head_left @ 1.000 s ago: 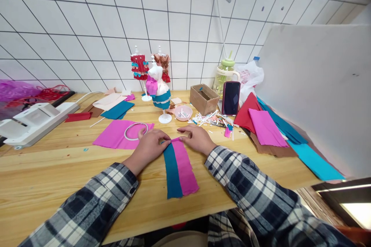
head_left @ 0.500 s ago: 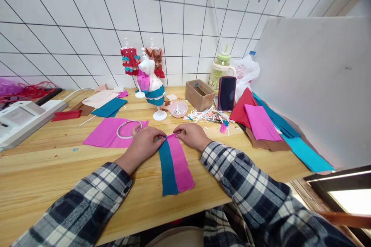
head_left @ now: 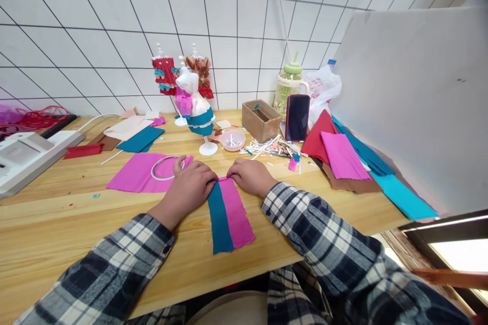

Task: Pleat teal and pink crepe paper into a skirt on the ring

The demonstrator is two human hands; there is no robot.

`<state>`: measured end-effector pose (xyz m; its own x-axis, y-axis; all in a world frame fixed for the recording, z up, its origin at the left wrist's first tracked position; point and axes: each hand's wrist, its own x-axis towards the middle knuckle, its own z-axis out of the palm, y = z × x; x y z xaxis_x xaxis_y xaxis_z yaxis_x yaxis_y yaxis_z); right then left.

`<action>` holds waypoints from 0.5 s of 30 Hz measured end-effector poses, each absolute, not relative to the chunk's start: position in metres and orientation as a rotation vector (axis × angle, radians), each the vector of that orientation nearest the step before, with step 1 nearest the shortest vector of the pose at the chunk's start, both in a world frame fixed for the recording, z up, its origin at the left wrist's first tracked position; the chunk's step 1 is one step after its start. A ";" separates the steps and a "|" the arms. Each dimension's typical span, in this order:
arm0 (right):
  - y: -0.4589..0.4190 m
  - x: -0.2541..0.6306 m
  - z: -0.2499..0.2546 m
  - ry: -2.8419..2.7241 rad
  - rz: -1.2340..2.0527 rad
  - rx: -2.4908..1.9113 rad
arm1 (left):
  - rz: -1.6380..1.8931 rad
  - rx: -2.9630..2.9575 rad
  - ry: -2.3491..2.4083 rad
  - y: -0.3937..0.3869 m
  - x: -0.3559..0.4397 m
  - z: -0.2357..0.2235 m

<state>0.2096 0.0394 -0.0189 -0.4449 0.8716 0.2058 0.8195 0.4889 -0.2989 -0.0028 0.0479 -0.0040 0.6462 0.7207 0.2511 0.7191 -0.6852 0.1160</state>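
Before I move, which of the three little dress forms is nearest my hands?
The white and teal dress form, in front of the red one and brown one.

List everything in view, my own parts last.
Two-tone strip: one, teal and pink, between hands
Sheet: one, pink, left
Ring: one, silvery, on sheet
Dress forms: three, white, multicoloured clothes, back
Bowl: one, pink, beside forms
Box: one, brown, back
Scraps: many, mostly white, before box
Phone: one, dark, before jug
Jug: one, green, back
Bag: one, white, beside jug
Folded stack: several, mixed, right
Loose pieces: several, mixed, back left
Stick: one, white, left
Power strip: one, white, far left
Cables: uncountable, red, far left
Panel: one, white, right
Table: one, wooden, underneath
Wall: one, white, back
Left hand: one, bare, strip's top
Right hand: one, bare, strip's top
Sleeves: two, dark-and-white plaid, arms
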 end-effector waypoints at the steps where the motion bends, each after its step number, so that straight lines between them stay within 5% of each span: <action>1: 0.038 0.210 -0.017 -2.434 0.213 -1.429 | 0.411 2.889 1.205 0.046 -0.003 -0.001; 15: 0.034 0.197 -0.017 -2.301 0.294 -1.506 | 0.268 3.103 1.000 0.040 -0.008 0.013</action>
